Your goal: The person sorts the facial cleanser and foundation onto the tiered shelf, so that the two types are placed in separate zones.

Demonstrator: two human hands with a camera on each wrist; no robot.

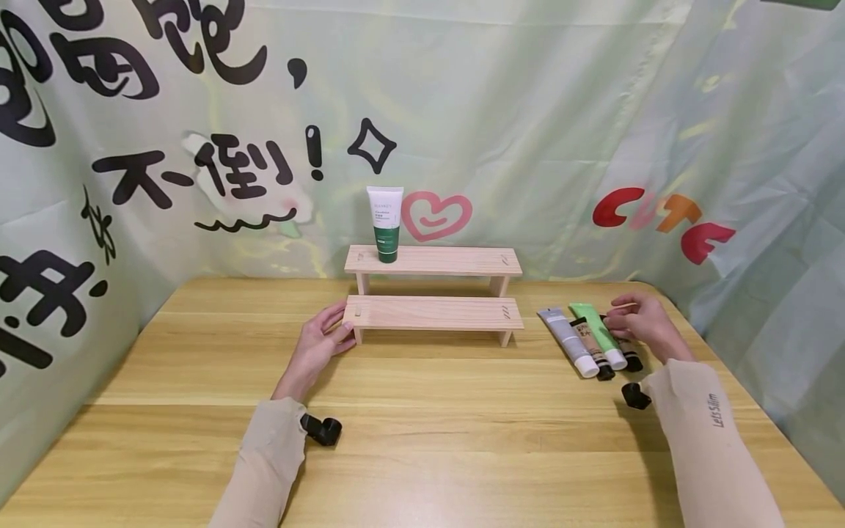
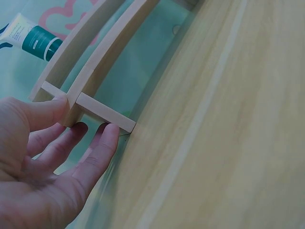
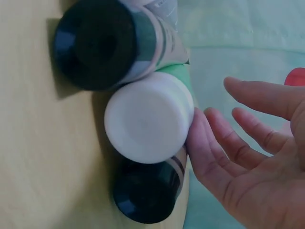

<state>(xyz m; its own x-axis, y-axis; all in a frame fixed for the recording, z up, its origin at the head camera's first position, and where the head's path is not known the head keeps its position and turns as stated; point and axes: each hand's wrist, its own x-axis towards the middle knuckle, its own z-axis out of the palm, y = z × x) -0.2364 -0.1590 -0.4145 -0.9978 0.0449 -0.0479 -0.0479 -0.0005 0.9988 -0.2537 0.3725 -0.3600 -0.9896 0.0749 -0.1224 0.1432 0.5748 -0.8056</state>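
My left hand [image 1: 312,354] grips the left end of the lower step of a two-step wooden shelf [image 1: 436,313]. In the left wrist view, the thumb of that hand [image 2: 52,167] lies on the step's end and the fingertips are at its edge and support. My right hand [image 1: 645,323] is over the right side of a row of tubes, fingers loosely bent. A green tube [image 1: 597,330] lies between black-capped tubes, with a grey tube [image 1: 565,339] at the left. In the right wrist view, the hand [image 3: 262,157] has fingertips beside the white cap [image 3: 147,119], thumb apart; contact is unclear.
A white and green tube [image 1: 386,224] stands on its cap near the left end of the upper step [image 1: 439,260]. Behind the wooden table [image 1: 462,440] hangs a printed cloth [image 1: 528,132], which also runs along both sides.
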